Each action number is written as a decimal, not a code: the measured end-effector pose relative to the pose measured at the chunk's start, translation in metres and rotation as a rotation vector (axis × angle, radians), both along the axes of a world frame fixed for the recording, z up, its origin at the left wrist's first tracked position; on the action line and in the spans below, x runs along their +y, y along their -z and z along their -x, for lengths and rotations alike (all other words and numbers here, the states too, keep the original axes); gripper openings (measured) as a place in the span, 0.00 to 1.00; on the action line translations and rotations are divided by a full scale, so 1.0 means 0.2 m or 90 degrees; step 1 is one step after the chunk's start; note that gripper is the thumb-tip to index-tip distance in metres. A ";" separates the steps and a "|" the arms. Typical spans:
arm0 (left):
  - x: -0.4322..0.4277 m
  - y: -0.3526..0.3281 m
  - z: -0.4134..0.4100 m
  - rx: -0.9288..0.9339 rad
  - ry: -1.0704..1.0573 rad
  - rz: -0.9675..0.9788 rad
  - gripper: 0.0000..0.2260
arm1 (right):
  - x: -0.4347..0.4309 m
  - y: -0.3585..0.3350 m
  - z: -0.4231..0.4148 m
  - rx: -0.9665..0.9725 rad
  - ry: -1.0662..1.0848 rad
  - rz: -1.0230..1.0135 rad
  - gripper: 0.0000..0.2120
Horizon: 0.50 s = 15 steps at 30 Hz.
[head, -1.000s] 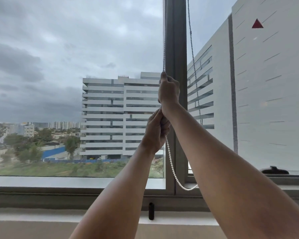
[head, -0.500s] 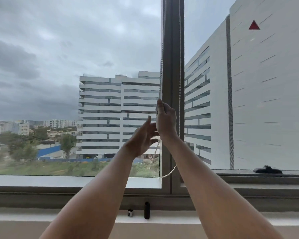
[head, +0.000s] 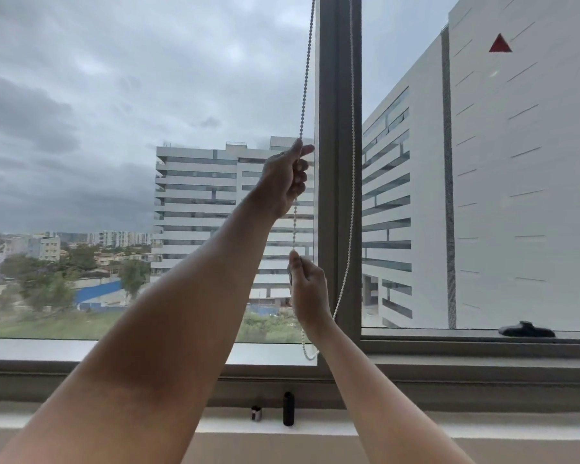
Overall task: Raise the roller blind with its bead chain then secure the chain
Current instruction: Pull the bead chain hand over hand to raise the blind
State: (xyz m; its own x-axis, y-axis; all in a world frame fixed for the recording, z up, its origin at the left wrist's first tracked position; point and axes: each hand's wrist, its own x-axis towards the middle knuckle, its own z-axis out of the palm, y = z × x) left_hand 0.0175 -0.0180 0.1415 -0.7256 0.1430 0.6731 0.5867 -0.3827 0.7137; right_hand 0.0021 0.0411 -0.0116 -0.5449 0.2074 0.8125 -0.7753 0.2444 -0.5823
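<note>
Left hand (head: 287,182): gripping the bead chain (head: 304,82) high, fist closed.
Right hand (head: 307,289): pinching the same strand lower down.
Bead chain: hanging beside the window mullion (head: 339,162), looping above the sill.

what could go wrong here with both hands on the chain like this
Both hands grip one strand of the bead chain, the left hand high, the right hand low; if either pinch slips, the beads may run back and the blind could drop. The slack loop hangs loose behind the right wrist and might snag it. The small black cylinder on the sill could get knocked over.
</note>
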 end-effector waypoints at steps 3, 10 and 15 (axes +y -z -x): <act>0.01 0.04 0.02 0.055 -0.003 -0.075 0.11 | -0.01 -0.01 0.02 -0.010 -0.028 -0.006 0.22; 0.01 0.14 0.03 0.110 0.021 -0.125 0.12 | 0.04 0.05 0.05 -0.054 -0.063 -0.031 0.21; 0.01 0.29 0.09 0.110 0.100 -0.135 0.12 | 0.07 0.14 0.06 -0.139 -0.098 -0.031 0.21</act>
